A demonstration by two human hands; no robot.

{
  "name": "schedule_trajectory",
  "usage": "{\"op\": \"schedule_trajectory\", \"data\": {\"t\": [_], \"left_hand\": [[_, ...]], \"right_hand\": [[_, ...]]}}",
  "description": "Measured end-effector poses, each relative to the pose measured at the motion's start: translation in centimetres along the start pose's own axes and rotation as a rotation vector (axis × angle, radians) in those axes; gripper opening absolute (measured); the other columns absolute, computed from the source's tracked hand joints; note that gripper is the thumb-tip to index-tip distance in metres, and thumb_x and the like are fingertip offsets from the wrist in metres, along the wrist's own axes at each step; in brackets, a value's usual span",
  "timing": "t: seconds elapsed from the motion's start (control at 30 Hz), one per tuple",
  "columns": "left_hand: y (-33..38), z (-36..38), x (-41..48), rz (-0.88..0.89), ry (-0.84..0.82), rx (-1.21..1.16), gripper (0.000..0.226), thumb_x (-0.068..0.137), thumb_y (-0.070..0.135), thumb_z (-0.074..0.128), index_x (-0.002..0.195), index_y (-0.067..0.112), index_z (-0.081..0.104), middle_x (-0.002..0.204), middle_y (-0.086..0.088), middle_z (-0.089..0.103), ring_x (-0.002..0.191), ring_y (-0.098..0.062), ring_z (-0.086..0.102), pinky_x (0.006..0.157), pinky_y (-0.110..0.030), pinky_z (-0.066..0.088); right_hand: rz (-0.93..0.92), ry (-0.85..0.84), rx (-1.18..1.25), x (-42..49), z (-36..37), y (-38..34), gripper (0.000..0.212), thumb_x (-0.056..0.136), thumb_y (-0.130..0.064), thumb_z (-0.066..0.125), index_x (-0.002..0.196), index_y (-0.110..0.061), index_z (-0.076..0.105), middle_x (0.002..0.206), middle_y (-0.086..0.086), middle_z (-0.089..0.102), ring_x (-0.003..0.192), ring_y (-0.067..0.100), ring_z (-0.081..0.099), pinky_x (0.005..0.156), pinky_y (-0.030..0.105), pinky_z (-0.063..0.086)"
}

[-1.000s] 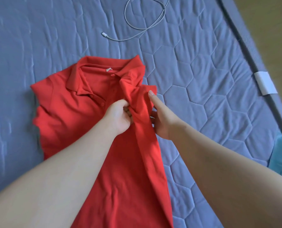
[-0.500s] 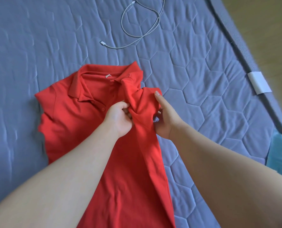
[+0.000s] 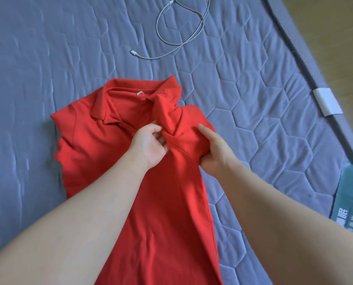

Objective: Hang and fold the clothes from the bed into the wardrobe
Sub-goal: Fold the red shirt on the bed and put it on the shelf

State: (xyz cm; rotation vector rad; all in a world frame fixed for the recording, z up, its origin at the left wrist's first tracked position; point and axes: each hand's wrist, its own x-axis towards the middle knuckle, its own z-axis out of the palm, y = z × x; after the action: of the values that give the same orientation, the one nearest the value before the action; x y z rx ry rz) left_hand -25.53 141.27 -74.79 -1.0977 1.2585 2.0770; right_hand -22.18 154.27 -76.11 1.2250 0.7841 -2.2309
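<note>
A red polo shirt (image 3: 93, 145) lies front up on the blue quilted mattress (image 3: 37, 58), collar toward the far side. Its right side and sleeve are folded inward over the chest. My left hand (image 3: 148, 145) grips the bunched fabric of that fold near the placket. My right hand (image 3: 212, 149) holds the folded sleeve from the right, its index finger stretched along the cloth. The shirt's lower part runs down between my forearms and leaves the frame at the bottom.
A white charging cable (image 3: 181, 27) lies coiled on the mattress beyond the collar. The mattress edge (image 3: 307, 58) runs diagonally at right with a white tag (image 3: 326, 101); wooden floor shows past it. A teal package (image 3: 350, 198) sits at the right edge.
The view has tilted, so shirt and cable sit lower in frame. My right hand has closed further around the folded sleeve; my left hand keeps its grip on the fold.
</note>
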Motion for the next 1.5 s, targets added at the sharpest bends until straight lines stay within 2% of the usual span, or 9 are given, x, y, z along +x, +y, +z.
{"op": "schedule_trajectory", "data": {"t": [0.2, 0.27, 0.37, 0.53, 0.83, 1.1, 1.2, 1.37, 1.5], "left_hand": [[-2.9, 3.2, -0.6, 0.220, -0.045, 0.489, 0.049, 0.090, -0.004, 0.043, 0.131, 0.023, 0.044, 0.127, -0.002, 0.050, 0.114, -0.018, 0.052, 0.091, -0.031, 0.042], [-4.7, 4.4, -0.4, 0.309, -0.126, 0.843, 0.056, 0.088, -0.004, 0.047, 0.138, 0.020, 0.039, 0.141, -0.006, 0.039, 0.128, -0.020, 0.041, 0.097, -0.024, 0.034], [-6.8, 5.3, 0.0, 0.393, -0.233, 1.259, 0.062, 0.086, 0.000, 0.050, 0.144, 0.016, 0.032, 0.150, -0.004, 0.029, 0.138, -0.014, 0.027, 0.106, -0.017, 0.019], [-7.0, 3.7, -0.2, 0.447, -0.140, 1.304, 0.054, 0.085, -0.001, 0.047, 0.137, 0.016, 0.043, 0.141, -0.004, 0.043, 0.131, -0.016, 0.040, 0.105, -0.020, 0.027], [-2.8, -6.9, -2.4, 0.487, 0.364, 1.042, 0.030, 0.087, 0.006, 0.048, 0.111, 0.019, 0.061, 0.101, 0.000, 0.064, 0.085, -0.019, 0.056, 0.070, -0.021, 0.034], [3.0, -18.2, -2.7, 0.629, 0.921, 0.907, 0.031, 0.087, 0.010, 0.049, 0.116, 0.016, 0.058, 0.114, -0.005, 0.062, 0.110, -0.031, 0.051, 0.089, -0.038, 0.037], [4.8, -21.0, -1.3, 0.364, 1.015, 0.697, 0.031, 0.096, 0.019, 0.040, 0.122, 0.008, 0.053, 0.127, -0.014, 0.054, 0.119, -0.034, 0.048, 0.093, -0.039, 0.038], [6.5, -23.8, 1.7, -0.048, 0.665, 0.451, 0.074, 0.093, 0.063, 0.024, 0.139, 0.007, 0.041, 0.145, -0.013, 0.041, 0.131, -0.031, 0.041, 0.109, -0.041, 0.031], [9.2, -23.8, 3.4, -0.076, 0.208, 0.135, 0.074, 0.080, 0.078, 0.029, 0.111, 0.020, 0.063, 0.105, -0.006, 0.069, 0.096, -0.021, 0.065, 0.090, -0.041, 0.051]], "right_hand": [[-0.742, 0.648, -0.623, -3.8, -5.2, -1.9, 0.032, 0.075, -0.012, 0.070, 0.061, -0.019, 0.043, 0.069, 0.001, 0.046, 0.065, 0.017, 0.046, 0.061, 0.025, 0.034], [-0.647, 0.811, -0.812, -3.9, -7.2, -1.7, 0.012, 0.077, -0.014, 0.066, 0.077, -0.016, 0.055, 0.091, 0.008, 0.055, 0.088, 0.025, 0.053, 0.072, 0.026, 0.034], [-0.417, 0.973, -0.887, -3.7, -8.1, -1.6, 0.034, 0.083, -0.012, 0.057, 0.116, -0.016, 0.054, 0.128, 0.014, 0.046, 0.117, 0.034, 0.045, 0.096, 0.038, 0.034], [-0.714, 0.693, -1.164, -3.3, -5.3, 0.0, 0.035, 0.083, -0.004, 0.053, 0.117, -0.012, 0.057, 0.122, 0.014, 0.049, 0.113, 0.031, 0.047, 0.096, 0.035, 0.032], [-0.540, 0.294, -1.407, -3.1, 0.8, 7.1, 0.029, 0.085, -0.008, 0.047, 0.113, -0.013, 0.055, 0.110, 0.011, 0.057, 0.105, 0.030, 0.053, 0.086, 0.033, 0.039], [-0.458, 0.064, -1.727, -1.0, 8.7, 15.4, 0.047, 0.086, -0.014, 0.045, 0.133, -0.019, 0.042, 0.128, 0.008, 0.053, 0.119, 0.030, 0.046, 0.098, 0.038, 0.039], [-0.373, 0.009, -1.680, 0.6, 11.2, 17.6, 0.053, 0.086, -0.016, 0.047, 0.138, -0.023, 0.039, 0.134, 0.006, 0.050, 0.124, 0.028, 0.046, 0.104, 0.039, 0.036], [-0.140, 0.143, -1.340, 5.4, 12.7, 18.8, 0.063, 0.082, -0.023, 0.057, 0.141, -0.022, 0.033, 0.107, 0.005, 0.053, 0.100, 0.019, 0.050, 0.096, 0.035, 0.040], [-0.045, 0.132, -1.258, 7.6, 12.7, 18.8, 0.068, 0.086, -0.020, 0.060, 0.146, -0.018, 0.027, 0.111, 0.004, 0.044, 0.095, 0.017, 0.041, 0.081, 0.026, 0.034]]}}
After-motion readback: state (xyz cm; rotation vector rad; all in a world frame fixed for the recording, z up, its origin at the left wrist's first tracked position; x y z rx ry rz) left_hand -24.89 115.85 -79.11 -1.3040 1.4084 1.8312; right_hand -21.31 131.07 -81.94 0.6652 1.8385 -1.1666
